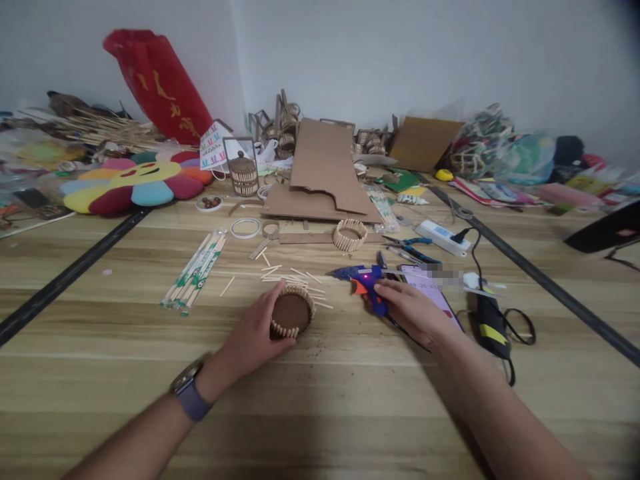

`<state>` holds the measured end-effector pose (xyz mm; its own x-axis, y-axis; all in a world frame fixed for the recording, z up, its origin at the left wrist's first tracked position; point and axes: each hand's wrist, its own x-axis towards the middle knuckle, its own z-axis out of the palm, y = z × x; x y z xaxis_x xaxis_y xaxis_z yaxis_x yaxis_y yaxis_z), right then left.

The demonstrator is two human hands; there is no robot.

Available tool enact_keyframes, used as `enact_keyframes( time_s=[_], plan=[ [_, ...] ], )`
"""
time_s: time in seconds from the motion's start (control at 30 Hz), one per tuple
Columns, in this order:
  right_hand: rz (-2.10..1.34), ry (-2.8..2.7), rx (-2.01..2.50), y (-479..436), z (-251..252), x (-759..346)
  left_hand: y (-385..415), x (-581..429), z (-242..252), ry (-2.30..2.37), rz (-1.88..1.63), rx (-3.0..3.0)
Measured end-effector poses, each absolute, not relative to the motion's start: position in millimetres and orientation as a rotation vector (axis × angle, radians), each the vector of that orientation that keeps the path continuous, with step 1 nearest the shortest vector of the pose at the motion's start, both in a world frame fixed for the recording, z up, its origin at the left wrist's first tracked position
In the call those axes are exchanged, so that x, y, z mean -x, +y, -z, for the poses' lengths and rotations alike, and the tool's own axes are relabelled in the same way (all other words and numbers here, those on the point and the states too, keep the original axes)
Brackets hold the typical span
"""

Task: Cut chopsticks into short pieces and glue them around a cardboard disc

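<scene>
My left hand [255, 333] is wrapped round a small round cardboard cup [291, 312] whose wall is lined with short wooden sticks; its brown base shows inside. In my right hand [403, 303] is a blue glue gun [370, 283] with an orange trigger and a lit red light. Its nozzle points left, apart from the cup. Loose short sticks [300, 277] lie scattered just behind the cup. Farther back stands a second stick ring [350, 235], beside a long cardboard strip [305, 238].
Bundles of wrapped chopsticks [195, 270] lie at left. Pliers [410, 247], a power strip [444, 238], a phone [430, 293] and a black corded tool [493, 327] are on the right. Cardboard sheets [327, 167], a flower cushion [145, 183] and a stick lantern [243, 177] stand behind.
</scene>
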<state>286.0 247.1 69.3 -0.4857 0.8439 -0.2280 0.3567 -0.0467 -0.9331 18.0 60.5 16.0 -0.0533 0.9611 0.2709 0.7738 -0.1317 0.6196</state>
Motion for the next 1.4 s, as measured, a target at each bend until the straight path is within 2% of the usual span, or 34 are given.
enact_keyframes(
  time_s=[0.13,0.2,0.23,0.33,0.63,0.9,1.1,1.23,1.3,1.4],
  plan=[
    [-0.712,-2.293,1.366,233,-81,-280,61,-19,-16,1.875,-0.978,-1.929],
    [-0.285,-2.488,1.278,218,-82,-265,62,-19,-17,1.877,-0.979,-1.926],
    [-0.176,-2.598,1.212,209,-81,-256,62,-19,-17,1.875,-0.981,-1.926],
    [-0.044,-2.867,1.037,188,-71,-228,62,-19,-16,1.865,-0.986,-1.923],
    [0.109,-2.931,1.016,182,-52,-213,61,-19,-20,1.831,-1.040,-1.900],
    [0.025,-2.896,0.974,183,-44,-227,60,-18,-18,1.828,-1.050,-1.893],
    [-0.638,-2.537,0.618,182,-54,-234,61,-19,-18,1.836,-1.034,-1.901],
    [-1.065,-2.444,0.609,167,-55,-230,61,-19,-19,1.832,-1.030,-1.882],
    [-1.174,-2.430,0.644,160,-52,-227,62,-19,-19,1.826,-1.032,-1.878],
    [-1.162,-2.451,0.647,156,-47,-224,62,-19,-18,1.820,-1.037,-1.882]
  ],
)
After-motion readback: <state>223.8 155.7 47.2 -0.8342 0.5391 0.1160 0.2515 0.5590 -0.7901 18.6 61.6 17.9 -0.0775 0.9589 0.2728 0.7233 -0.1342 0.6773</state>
